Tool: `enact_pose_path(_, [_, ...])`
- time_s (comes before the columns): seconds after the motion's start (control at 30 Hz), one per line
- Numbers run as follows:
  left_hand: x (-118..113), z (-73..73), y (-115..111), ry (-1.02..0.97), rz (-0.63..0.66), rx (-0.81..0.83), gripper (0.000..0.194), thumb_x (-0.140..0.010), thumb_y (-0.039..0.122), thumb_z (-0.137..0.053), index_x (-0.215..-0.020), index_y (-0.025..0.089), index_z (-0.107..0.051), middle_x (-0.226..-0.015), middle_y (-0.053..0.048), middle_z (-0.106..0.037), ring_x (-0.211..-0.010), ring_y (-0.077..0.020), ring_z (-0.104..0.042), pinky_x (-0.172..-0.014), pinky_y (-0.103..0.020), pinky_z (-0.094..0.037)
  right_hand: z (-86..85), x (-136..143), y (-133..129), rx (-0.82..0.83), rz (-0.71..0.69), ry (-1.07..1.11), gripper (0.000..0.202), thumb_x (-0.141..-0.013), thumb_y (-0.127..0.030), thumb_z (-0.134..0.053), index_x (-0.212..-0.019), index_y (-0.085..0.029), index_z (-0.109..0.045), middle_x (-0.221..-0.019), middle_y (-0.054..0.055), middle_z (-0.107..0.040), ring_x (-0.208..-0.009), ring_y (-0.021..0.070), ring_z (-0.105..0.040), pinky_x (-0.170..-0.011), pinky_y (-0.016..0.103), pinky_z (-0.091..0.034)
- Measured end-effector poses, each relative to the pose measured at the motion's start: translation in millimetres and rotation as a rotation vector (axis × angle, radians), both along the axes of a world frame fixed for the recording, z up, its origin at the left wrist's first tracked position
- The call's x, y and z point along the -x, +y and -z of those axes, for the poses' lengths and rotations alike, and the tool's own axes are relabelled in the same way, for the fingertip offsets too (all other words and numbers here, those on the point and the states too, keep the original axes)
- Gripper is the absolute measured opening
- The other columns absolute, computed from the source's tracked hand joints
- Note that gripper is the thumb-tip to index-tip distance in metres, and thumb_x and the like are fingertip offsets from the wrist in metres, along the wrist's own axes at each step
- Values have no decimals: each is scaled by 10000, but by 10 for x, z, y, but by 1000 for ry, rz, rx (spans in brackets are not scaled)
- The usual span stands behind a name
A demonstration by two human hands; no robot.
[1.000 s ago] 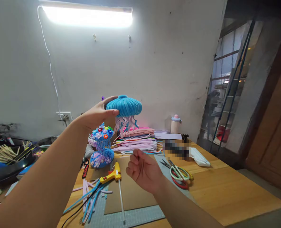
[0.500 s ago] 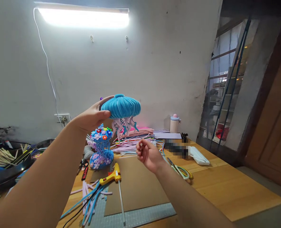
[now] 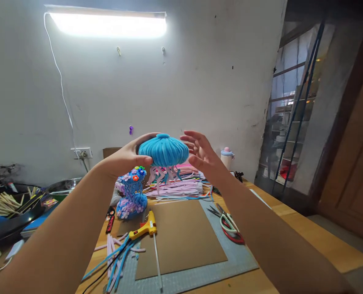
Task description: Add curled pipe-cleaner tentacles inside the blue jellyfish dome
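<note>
A blue jellyfish made of fuzzy pipe cleaners (image 3: pixel 164 150) is held up above the table, its pink, white and blue tentacles hanging down. My left hand (image 3: pixel 132 154) grips its left side, with the thumb in front and the fingers behind the dome. At its right edge my right hand (image 3: pixel 202 154) has its fingers spread and curved; whether a fingertip touches the dome I cannot tell. Behind and below stands a blue figure covered with small flowers (image 3: pixel 131 196). A yellow glue gun (image 3: pixel 144 228) with a clear glue stick lies beneath, on a brown cardboard sheet (image 3: pixel 184 237).
The cardboard lies on a grey cutting mat (image 3: pixel 243 261). Scissors (image 3: pixel 229 224) are at the right, and loose pipe cleaners (image 3: pixel 115 261) at the front left. A bundle of pipe cleaners (image 3: pixel 181 188) lies by the wall near a lidded bottle (image 3: pixel 226 157). A black bowl (image 3: pixel 12 220) holds sticks.
The jellyfish has moved slightly right and down in my left hand. My right hand has risen from above the cardboard to the jellyfish's right side, and its fingers have opened.
</note>
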State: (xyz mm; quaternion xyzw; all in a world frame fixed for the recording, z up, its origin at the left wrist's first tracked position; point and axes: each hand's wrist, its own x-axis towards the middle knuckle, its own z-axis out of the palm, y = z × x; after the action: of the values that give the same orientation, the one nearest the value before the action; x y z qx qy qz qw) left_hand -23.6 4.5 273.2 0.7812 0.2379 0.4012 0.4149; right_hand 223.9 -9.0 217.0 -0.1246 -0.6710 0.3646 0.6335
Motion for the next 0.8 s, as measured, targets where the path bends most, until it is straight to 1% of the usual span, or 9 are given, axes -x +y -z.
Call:
enact_pose_path(0.1, [-72,52,33,-77,54,79,774,-523,442,-901,-1233,270,-645,-1265,-94,-661,-1171,-360,-604,-922,-393,-533,-141,-60,-15,-171,-41,-219,637,-765,-546,-737,-1333,-347,-529,-1407,42,-518,-1327,250,-448,-1028,421,-391])
enact_pose_path(0.17, [-111,96,68,-116,100,129,697,-546,518,-869,-1166,256,-687,-1247,-91,-677,-1192,-364,-590,-943,-409,-519,-193,-82,-12,-174,-71,-245,589,-828,-587,-649,-1349,-346,-518,-1401,43,-529,-1323,246,-454,-998,414,-418])
enact_pose_path(0.23, [-133,144,95,-123,119,156,664,-591,634,-791,-1119,240,-711,-1211,-105,-697,-1191,-377,-591,-947,-448,-511,-209,-91,-5,-146,-67,-228,544,-872,-612,-571,-1342,-341,-529,-1365,39,-560,-1269,234,-503,-987,410,-425])
enact_pose_path(0.3, [-140,184,100,-137,129,177,690,-647,732,-683,-1120,231,-710,-1179,-123,-711,-1182,-383,-599,-951,-485,-501,-187,-87,4,-124,-72,-200,513,-895,-614,-534,-1332,-344,-539,-1324,31,-588,-1205,220,-548,-990,413,-424])
enact_pose_path(0.4, [-139,214,60,-189,170,266,734,-701,781,-582,-1197,248,-672,-1163,-126,-718,-1154,-380,-624,-937,-512,-499,-101,-62,11,-140,-51,-119,440,-911,-577,-534,-1290,-357,-564,-1289,17,-602,-1166,208,-568,-1004,414,-422])
enact_pose_path(0.5, [-148,212,-4,-221,203,358,776,-683,809,-564,-1228,266,-654,-1142,-111,-730,-1125,-378,-645,-904,-500,-516,6,-26,5,-202,98,13,287,-919,-466,-568,-1176,-346,-609,-1232,7,-614,-1122,191,-585,-1020,400,-416])
enact_pose_path(0.57, [-162,208,-35,-219,227,400,826,-671,845,-521,-1236,257,-651,-1132,-111,-734,-1136,-383,-639,-892,-496,-522,60,-1,-2,-218,159,58,233,-907,-399,-598,-1130,-333,-611,-1196,8,-616,-1090,185,-597,-1009,389,-429])
enact_pose_path(0.67, [-187,213,-59,-230,291,443,850,-710,860,-439,-1276,253,-623,-1137,-110,-732,-1163,-380,-626,-887,-496,-524,101,43,-10,-205,98,34,286,-906,-388,-604,-1187,-340,-585,-1244,15,-594,-1112,194,-594,-982,387,-456])
enact_pose_path(0.8, [-234,232,-96,-292,368,508,849,-763,837,-405,-1337,233,-572,-1171,-122,-719,-1141,-371,-640,-866,-480,-539,117,112,-7,-160,-19,-18,360,-925,-412,-589,-1280,-381,-539,-1304,9,-591,-1137,202,-591,-969,405,-477])
